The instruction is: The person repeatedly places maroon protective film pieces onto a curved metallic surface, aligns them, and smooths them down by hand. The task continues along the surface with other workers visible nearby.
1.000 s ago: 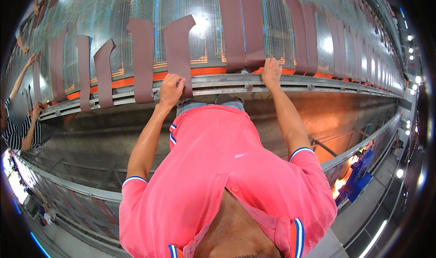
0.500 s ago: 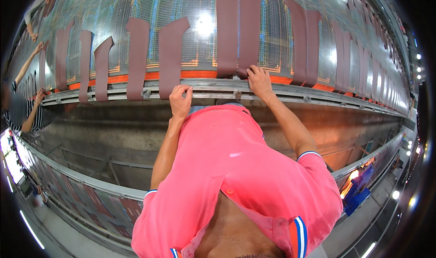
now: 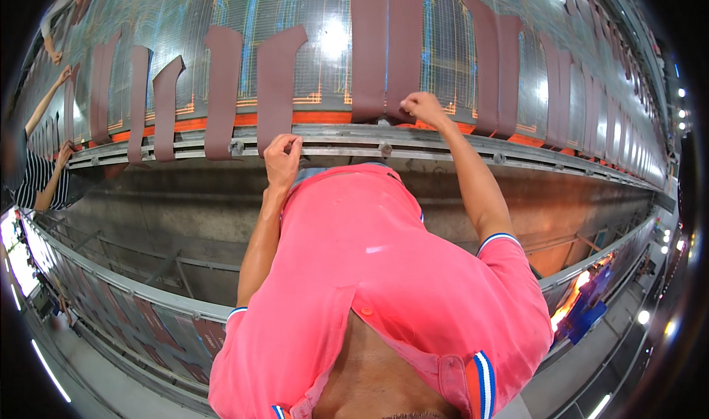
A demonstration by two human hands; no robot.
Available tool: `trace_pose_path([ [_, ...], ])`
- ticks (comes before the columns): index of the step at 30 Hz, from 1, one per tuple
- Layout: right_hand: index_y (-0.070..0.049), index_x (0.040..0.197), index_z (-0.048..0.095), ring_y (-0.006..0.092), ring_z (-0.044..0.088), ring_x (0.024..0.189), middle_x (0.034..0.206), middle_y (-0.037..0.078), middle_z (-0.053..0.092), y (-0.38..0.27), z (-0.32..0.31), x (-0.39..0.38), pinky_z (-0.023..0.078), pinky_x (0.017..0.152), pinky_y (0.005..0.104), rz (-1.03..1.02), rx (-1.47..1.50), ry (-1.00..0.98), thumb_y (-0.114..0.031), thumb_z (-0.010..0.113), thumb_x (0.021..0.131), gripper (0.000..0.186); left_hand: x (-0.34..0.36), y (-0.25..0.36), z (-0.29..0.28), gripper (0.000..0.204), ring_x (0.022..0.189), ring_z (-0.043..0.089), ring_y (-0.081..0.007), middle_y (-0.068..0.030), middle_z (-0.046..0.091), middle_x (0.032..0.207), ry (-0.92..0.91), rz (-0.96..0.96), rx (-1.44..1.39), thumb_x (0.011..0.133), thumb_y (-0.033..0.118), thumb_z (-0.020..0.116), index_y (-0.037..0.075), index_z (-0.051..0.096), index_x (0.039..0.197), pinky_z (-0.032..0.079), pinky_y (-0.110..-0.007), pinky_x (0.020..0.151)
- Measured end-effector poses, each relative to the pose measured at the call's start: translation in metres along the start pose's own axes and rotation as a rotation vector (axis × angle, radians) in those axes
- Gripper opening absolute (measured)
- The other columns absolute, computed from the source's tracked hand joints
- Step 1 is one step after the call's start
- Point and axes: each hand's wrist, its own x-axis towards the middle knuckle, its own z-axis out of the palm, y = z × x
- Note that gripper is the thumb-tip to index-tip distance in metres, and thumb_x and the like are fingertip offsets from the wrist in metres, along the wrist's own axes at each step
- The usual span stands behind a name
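My right hand (image 3: 425, 110) is closed, fingertips pinched together at the lower right corner of a wide, flat brown piece (image 3: 404, 46). Whatever lies between those fingertips is too small to make out. Lower and to the left, my left hand (image 3: 282, 158) is curled, thumb against forefinger, at the front rail (image 3: 336, 138). It is just below a narrower brown piece (image 3: 276, 83) with a slanted top, whose lower end overlaps the rail; anything inside these fingers is hidden. Both pieces lie flat on a long table (image 3: 329, 79) marked with coloured lines.
More brown pieces (image 3: 224, 87) lie along the table, several with ends over the rail. An orange strip (image 3: 323, 118) runs behind the rail. At far left, a person in a striped top (image 3: 46, 174) reaches over the table. Behind me stands another railed table (image 3: 140, 292).
My left hand has shifted slightly left and up. My right hand's fingers, stretched over the brown piece's edge before, have drawn into a pinch, and its wrist has risen.
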Motion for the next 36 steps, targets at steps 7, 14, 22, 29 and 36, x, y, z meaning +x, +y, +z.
trace_pose_path([
  [7, -0.005, 0.083, 0.071, 0.0307, 0.069, 0.076, 0.08, 0.013, 0.071, -0.007, 0.002, -0.008, 0.054, 0.07, 0.0399, 0.187, -0.325, 0.156, -0.032, 0.077, 0.077, 0.029, -0.004, -0.014, -0.02, 0.013, 0.066, 0.056, -0.0083, -0.0055, 0.066, 0.079, 0.046, -0.065, -0.03, 0.09, 0.008, 0.066, -0.004, 0.068, 0.09, 0.045, -0.025, 0.062],
  [14, -0.007, 0.087, 0.073, 0.031, 0.07, 0.083, 0.084, 0.014, 0.073, -0.027, -0.008, 0.013, 0.053, 0.074, 0.0436, 0.325, -0.685, 0.009, -0.041, 0.08, 0.073, 0.037, -0.001, -0.019, -0.027, 0.014, 0.065, 0.055, -0.0084, -0.0057, 0.065, 0.077, 0.007, -0.075, -0.048, 0.089, 0.009, 0.067, -0.005, 0.068, 0.09, 0.045, -0.026, 0.061],
  [22, -0.006, 0.078, 0.069, 0.0282, 0.068, 0.083, 0.081, 0.011, 0.072, -0.042, -0.028, -0.004, 0.051, 0.077, 0.0422, 0.414, -0.361, 0.173, -0.039, 0.074, 0.078, 0.033, -0.001, -0.043, -0.042, 0.015, 0.066, 0.055, -0.0085, -0.0044, 0.064, 0.076, 0.132, -0.081, -0.083, 0.09, 0.01, 0.067, -0.004, 0.067, 0.091, 0.045, -0.026, 0.061],
  [29, -0.004, 0.08, 0.069, 0.0262, 0.067, 0.072, 0.071, 0.012, 0.069, -0.028, -0.004, -0.026, 0.05, 0.07, 0.0395, 0.302, -0.249, 0.24, -0.033, 0.071, 0.082, 0.029, -0.011, -0.049, -0.053, 0.016, 0.069, 0.061, -0.0164, -0.0102, 0.067, 0.08, 0.158, -0.161, -0.026, 0.087, 0.012, 0.068, -0.004, 0.067, 0.088, 0.048, -0.03, 0.066],
  [36, -0.006, 0.083, 0.07, 0.0343, 0.067, 0.08, 0.078, 0.015, 0.07, -0.033, 0.02, -0.038, 0.051, 0.073, 0.0433, 0.297, -0.227, 0.356, -0.029, 0.069, 0.082, 0.023, -0.009, -0.048, -0.054, 0.017, 0.065, 0.051, -0.0061, -0.0015, 0.064, 0.076, 0.214, -0.14, -0.042, 0.09, 0.013, 0.068, -0.003, 0.069, 0.092, 0.043, -0.025, 0.06],
])
